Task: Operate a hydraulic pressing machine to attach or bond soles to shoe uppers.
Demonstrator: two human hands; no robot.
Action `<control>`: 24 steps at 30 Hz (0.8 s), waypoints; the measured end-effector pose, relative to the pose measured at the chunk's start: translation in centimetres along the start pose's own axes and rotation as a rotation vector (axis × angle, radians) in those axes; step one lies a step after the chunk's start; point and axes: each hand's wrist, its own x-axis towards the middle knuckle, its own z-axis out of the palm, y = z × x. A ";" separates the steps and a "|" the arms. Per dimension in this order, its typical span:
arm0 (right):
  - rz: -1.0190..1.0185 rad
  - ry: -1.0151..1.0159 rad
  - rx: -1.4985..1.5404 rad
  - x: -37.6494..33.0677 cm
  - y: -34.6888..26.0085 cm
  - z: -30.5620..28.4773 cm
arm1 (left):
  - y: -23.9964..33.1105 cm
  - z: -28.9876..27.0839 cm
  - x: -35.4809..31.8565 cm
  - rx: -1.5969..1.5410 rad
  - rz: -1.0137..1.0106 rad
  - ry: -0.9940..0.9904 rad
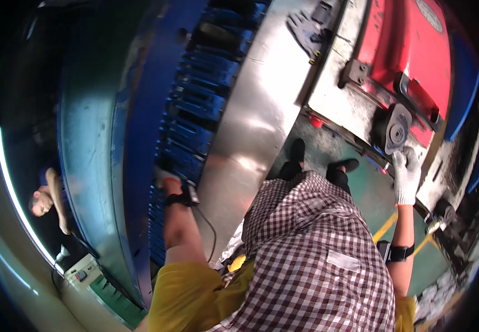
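At the right, my right hand wears a white knitted glove. Its fingers are closed at the lower edge of a dark grey flat part with raised rings around its centre. That part is held up beside the red machine, over the edge of its worn white bed. My left hand reaches to the blue slotted rack on the left, where its fingers are in shadow and hidden.
Between rack and machine runs a shiny metal ledge, with a dark glove near its far end. A metal block sits on the machine bed. Cables hang by my left arm. Another person is at the far left.
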 end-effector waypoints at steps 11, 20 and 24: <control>0.093 0.059 0.012 -1.2 0.0 -0.4 | -1.9 -2.2 9.4 0.066 -0.358 -0.042; 0.089 0.065 -0.118 -1.7 -1.0 -0.5 | -3.4 -1.1 1.5 -0.003 -0.168 0.125; 0.040 0.037 -0.058 -1.6 -0.8 -0.1 | -5.7 0.6 -5.1 0.290 0.388 -0.008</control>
